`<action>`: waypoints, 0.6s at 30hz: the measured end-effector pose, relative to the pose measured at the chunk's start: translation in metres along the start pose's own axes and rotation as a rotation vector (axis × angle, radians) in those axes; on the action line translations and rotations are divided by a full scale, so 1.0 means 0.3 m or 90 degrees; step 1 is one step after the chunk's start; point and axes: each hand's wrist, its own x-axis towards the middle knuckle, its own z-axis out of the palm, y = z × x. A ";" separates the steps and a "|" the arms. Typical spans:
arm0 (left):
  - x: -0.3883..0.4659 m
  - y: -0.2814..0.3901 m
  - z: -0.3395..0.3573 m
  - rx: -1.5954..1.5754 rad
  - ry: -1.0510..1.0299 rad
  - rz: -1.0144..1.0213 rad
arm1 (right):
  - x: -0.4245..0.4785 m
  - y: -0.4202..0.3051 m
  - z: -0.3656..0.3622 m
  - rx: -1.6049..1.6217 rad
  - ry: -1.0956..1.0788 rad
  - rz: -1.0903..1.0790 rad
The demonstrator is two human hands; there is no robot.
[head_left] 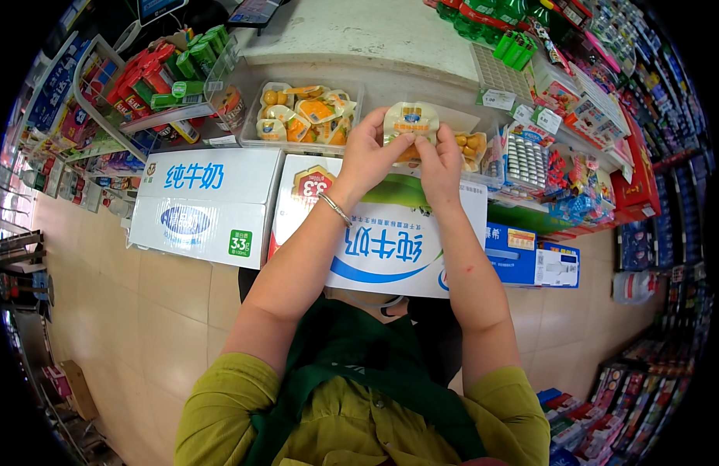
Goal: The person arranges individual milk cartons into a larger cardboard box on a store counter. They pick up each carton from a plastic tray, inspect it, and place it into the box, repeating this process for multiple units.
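Between both hands I hold a small cream-coloured plastic snack packet (410,118) that bears printing. My left hand (374,138) pinches its left side, thumb on the near face. On its right side is my right hand (440,156), thumbs almost meeting at the lower edge. Under and behind the hands is a clear plastic bin, partly hidden, with a packet of round brown snacks (471,145) showing at its right. To the left, another clear bin (304,145) holds several orange-and-cream snack packets (321,109).
Below my forearms lies a milk carton box (388,233); a second white milk box (205,204) is left of it. Blue boxes (531,256) stand at the right. A wire rack with red and green cans (155,76) is at left. Behind runs a pale counter (359,29).
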 end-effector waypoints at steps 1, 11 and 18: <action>0.000 -0.004 -0.001 0.008 0.003 0.006 | -0.002 -0.004 0.002 0.002 0.005 0.002; -0.005 0.005 0.013 0.006 0.043 0.004 | 0.012 0.032 -0.011 0.001 -0.018 -0.040; -0.007 0.004 0.011 0.023 0.026 0.021 | 0.003 0.001 0.002 0.016 0.008 -0.008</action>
